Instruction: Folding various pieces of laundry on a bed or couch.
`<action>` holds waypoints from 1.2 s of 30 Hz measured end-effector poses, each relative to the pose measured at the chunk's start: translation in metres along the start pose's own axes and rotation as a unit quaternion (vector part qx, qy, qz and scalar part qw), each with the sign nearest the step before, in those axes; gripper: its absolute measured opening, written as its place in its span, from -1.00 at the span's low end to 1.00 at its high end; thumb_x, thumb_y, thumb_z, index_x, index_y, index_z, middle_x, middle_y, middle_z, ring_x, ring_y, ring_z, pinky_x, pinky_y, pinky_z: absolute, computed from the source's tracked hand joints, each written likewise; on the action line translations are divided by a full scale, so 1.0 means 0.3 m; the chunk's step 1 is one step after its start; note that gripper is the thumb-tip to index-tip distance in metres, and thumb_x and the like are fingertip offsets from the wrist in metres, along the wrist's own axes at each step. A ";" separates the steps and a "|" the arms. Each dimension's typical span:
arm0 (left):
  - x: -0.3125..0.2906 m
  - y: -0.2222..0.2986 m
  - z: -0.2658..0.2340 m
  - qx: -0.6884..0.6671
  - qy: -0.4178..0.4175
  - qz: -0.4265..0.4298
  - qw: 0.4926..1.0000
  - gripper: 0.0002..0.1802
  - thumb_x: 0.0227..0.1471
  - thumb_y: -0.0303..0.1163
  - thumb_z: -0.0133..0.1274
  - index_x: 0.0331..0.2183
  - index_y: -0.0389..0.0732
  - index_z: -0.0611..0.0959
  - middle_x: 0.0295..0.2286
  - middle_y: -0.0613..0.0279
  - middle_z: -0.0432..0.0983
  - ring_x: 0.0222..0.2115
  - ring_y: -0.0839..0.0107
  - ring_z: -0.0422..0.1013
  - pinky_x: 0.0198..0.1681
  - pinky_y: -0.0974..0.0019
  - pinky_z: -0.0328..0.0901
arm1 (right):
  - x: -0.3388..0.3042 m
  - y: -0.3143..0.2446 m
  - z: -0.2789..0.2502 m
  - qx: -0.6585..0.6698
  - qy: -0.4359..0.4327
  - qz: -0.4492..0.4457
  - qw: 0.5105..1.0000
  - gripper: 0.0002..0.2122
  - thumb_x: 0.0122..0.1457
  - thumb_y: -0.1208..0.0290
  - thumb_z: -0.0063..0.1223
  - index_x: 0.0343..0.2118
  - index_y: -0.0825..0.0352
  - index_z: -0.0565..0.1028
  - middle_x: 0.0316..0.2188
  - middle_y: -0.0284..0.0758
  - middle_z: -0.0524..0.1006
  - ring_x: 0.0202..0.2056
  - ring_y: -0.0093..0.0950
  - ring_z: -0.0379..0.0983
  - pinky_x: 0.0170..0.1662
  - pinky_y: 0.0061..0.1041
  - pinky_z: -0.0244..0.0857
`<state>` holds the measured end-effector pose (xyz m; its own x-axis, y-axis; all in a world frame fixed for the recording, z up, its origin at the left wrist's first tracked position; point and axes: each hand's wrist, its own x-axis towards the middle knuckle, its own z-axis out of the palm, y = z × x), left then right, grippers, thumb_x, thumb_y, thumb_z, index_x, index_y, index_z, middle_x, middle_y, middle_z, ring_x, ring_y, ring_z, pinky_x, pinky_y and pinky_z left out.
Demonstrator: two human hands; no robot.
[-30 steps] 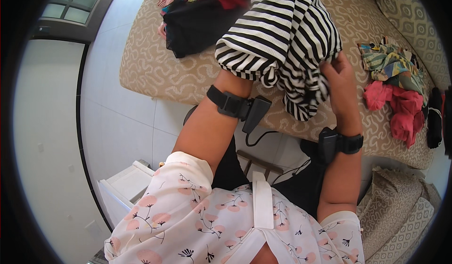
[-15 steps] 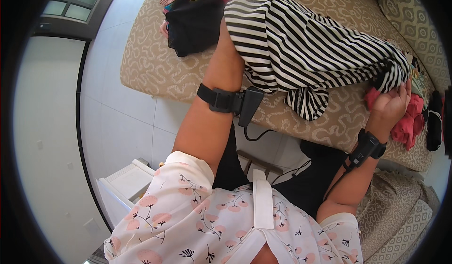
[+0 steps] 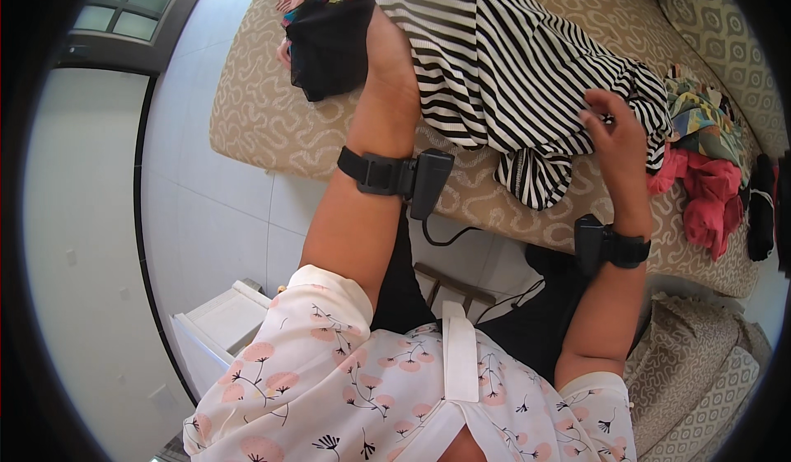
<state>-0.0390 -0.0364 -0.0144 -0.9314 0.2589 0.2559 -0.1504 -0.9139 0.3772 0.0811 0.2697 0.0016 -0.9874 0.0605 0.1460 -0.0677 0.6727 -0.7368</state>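
Note:
A black-and-white striped garment (image 3: 527,67) lies spread over the patterned sofa seat, one striped end hanging near the seat's front edge. My left hand (image 3: 390,40) reaches to the garment's left end; its fingers are hidden under the striped cloth. Above the garment's right part is my right hand (image 3: 616,124), its fingers loosely bent and apart from the thumb, with nothing seen between them. Whether its fingertips touch the cloth I cannot tell.
The sofa seat (image 3: 255,124) also bears black cloth (image 3: 329,46) and red cloth at the far left. Pink-red cloth (image 3: 713,203) and a multicoloured printed cloth (image 3: 709,116) lie at the right. A white drawer unit (image 3: 218,318) stands at the lower left.
My right hand has let go of the garment's right end and moved left over it. That end now lies bunched farther left, baring more printed cloth. My left hand has shifted slightly left.

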 end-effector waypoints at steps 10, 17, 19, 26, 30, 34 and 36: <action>-0.031 -0.006 0.080 -0.024 0.038 -0.030 0.999 -0.54 0.24 -0.14 -0.11 -0.05 -0.34 0.54 -0.10 0.02 0.54 -0.12 0.13 0.49 0.04 0.07 0.36 | -0.004 0.027 0.052 -0.052 -0.036 -0.031 0.998 -0.81 0.02 0.54 0.13 -0.26 0.35 0.49 -0.38 -0.17 0.51 -0.30 -0.19 0.46 -0.17 -0.37 0.30; -0.035 -0.061 0.114 0.192 0.202 0.055 0.959 -0.73 0.10 -0.50 0.06 -0.11 -0.30 0.54 -0.18 0.09 0.57 -0.21 0.20 0.54 -0.09 0.15 0.45 | 0.043 0.080 -0.040 0.349 0.192 0.072 0.914 -0.87 0.26 0.45 -0.04 -0.15 0.27 0.46 -0.30 -0.36 0.53 -0.32 -0.50 0.46 -0.25 -0.53 0.31; -0.030 -0.070 0.112 0.208 0.207 0.071 0.953 -0.76 0.10 -0.57 0.03 -0.14 -0.28 0.52 -0.23 0.14 0.57 -0.22 0.26 0.53 -0.09 0.19 0.45 | 0.049 0.200 -0.138 0.460 0.182 0.003 0.869 -0.84 0.29 0.46 -0.10 -0.10 0.27 0.42 -0.25 -0.34 0.53 -0.28 -0.48 0.47 -0.20 -0.51 0.34; -0.031 -0.077 0.111 0.206 0.152 0.058 0.965 -0.84 0.14 -0.58 0.00 -0.19 -0.24 0.53 -0.26 0.21 0.57 -0.21 0.36 0.50 -0.07 0.31 0.41 | 0.020 0.158 -0.233 0.623 0.297 0.022 0.723 -0.78 0.33 0.41 -0.19 -0.05 0.32 0.41 -0.19 -0.25 0.55 -0.08 -0.39 0.48 0.08 -0.36 0.33; -0.025 -0.062 0.113 0.177 0.174 0.123 0.961 -0.90 0.14 -0.50 0.02 -0.24 -0.20 0.55 -0.27 0.22 0.56 -0.21 0.36 0.49 -0.06 0.27 0.38 | 0.018 0.144 -0.242 0.575 0.364 0.048 0.731 -0.80 0.30 0.36 -0.14 -0.20 0.37 0.47 -0.27 -0.27 0.54 -0.14 -0.42 0.44 0.00 -0.41 0.32; -0.026 -0.032 0.107 0.160 0.193 0.160 0.955 -0.91 0.14 -0.43 0.03 -0.27 -0.17 0.54 -0.29 0.25 0.55 -0.23 0.35 0.47 -0.04 0.22 0.35 | -0.002 0.211 -0.281 0.579 0.308 -0.005 0.755 -0.86 0.29 0.40 -0.13 -0.36 0.34 0.40 -0.41 -0.35 0.45 -0.39 -0.53 0.30 -0.26 -0.57 0.24; -0.031 -0.024 0.101 0.165 0.212 0.181 0.946 -0.91 0.13 -0.45 0.04 -0.27 -0.17 0.53 -0.28 0.25 0.54 -0.21 0.34 0.46 -0.06 0.25 0.35 | 0.008 0.199 -0.270 0.559 0.294 0.004 0.775 -0.88 0.27 0.42 -0.07 -0.35 0.35 0.42 -0.43 -0.39 0.45 -0.43 -0.59 0.28 -0.31 -0.63 0.21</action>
<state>-0.0191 -0.0226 0.0075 -0.9621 -0.2642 0.0677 0.2497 -0.7532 0.6086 0.0863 0.3696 0.0114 -0.7749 0.6081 0.1725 -0.4682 -0.3689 -0.8029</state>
